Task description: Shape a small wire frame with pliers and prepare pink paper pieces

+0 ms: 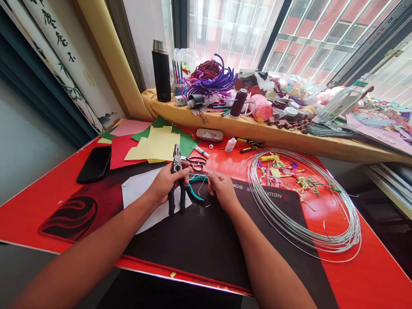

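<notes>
My left hand point(163, 183) is closed round a pair of black-handled pliers point(177, 159), held upright with the jaws up. Between its thumb and fingertip runs one end of a bent piece of thin wire point(198, 174). On the other side my right hand point(223, 189) pinches that wire, its fingers curled. Just behind the hands lie teal-handled pliers point(195, 195), partly hidden by the left hand, and scissors point(198, 161). A white sheet of paper point(137, 193) lies under the left wrist on the dark desk mat point(199, 244).
A large coil of silver wire point(350, 227) lies at right, around yarn scraps point(302, 182). Coloured paper point(154, 143) and a black phone point(94, 164) are at left. A small white bottle point(230, 145) stands behind. The crowded windowsill holds a black thermos point(161, 73).
</notes>
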Demonstrator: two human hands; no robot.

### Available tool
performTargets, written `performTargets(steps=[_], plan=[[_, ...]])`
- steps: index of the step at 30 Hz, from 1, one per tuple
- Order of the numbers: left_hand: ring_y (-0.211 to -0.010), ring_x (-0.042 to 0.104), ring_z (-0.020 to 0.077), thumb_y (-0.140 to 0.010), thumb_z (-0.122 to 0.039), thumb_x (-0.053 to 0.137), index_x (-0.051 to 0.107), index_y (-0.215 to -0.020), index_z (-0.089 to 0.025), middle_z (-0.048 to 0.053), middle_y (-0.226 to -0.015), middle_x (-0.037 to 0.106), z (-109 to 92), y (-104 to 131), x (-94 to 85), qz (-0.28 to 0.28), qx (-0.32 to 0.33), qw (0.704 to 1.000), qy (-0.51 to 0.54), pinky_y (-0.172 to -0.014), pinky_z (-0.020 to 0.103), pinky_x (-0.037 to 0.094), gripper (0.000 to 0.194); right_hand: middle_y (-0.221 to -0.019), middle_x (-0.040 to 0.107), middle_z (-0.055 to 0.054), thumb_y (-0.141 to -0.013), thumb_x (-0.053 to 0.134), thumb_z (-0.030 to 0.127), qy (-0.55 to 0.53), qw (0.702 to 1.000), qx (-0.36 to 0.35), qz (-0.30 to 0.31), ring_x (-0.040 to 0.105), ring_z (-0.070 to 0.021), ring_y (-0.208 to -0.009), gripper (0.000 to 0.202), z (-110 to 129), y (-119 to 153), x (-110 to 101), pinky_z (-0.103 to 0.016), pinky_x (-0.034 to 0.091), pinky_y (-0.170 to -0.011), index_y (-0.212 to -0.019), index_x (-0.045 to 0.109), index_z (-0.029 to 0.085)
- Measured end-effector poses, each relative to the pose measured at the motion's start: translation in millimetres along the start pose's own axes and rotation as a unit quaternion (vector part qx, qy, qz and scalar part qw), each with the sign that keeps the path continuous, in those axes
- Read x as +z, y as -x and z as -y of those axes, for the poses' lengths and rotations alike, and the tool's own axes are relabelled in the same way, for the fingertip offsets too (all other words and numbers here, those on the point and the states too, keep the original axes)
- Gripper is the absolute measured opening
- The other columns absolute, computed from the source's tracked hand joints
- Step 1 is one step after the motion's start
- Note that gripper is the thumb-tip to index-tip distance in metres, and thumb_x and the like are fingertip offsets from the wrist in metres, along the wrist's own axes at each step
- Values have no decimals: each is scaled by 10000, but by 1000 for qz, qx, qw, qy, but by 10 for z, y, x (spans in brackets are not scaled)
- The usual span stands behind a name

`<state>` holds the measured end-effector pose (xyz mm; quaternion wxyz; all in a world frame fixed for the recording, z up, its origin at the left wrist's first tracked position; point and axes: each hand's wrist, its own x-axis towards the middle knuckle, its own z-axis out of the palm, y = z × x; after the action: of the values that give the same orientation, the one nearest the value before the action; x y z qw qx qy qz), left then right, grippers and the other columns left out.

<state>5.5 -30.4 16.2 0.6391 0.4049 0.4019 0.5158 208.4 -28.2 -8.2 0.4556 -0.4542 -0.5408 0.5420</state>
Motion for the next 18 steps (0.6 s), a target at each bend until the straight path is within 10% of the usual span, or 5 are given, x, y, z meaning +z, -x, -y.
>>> performTargets(steps=[9, 15, 18], plan=[[-621, 615, 133, -687, -300, 897, 632, -948, -168, 6, -866, 668, -2, 44, 110, -18, 18, 999, -25, -622, 294, 505, 395, -514, 492, 43, -872, 612, 688, -86, 995, 20, -41, 483, -117, -444, 532, -46, -25, 10, -244, 348, -454, -665, 602, 198], [-529, 572, 161, -854, -631, 706, 684, -1007, -173, 17, -619, 617, 22, 58, 76, 108, -33, 993, -24, -520, 280, 418, 483, -503, 520, 35, -852, 649, 695, -90, 994, 26, -58, 466, -103, -420, 547, -57, -65, -29, -233, 350, -432, -654, 600, 188], [-487, 543, 156, -886, -638, 663, 700, -1017, -175, 11, -571, 595, 5, 16, 33, 85, -59, 995, -12, -504, 281, 416, 483, -484, 502, 41, -857, 645, 693, -86, 994, 21, -61, 460, -102, -415, 551, -34, -79, -60, -231, 355, -431, -636, 584, 192]])
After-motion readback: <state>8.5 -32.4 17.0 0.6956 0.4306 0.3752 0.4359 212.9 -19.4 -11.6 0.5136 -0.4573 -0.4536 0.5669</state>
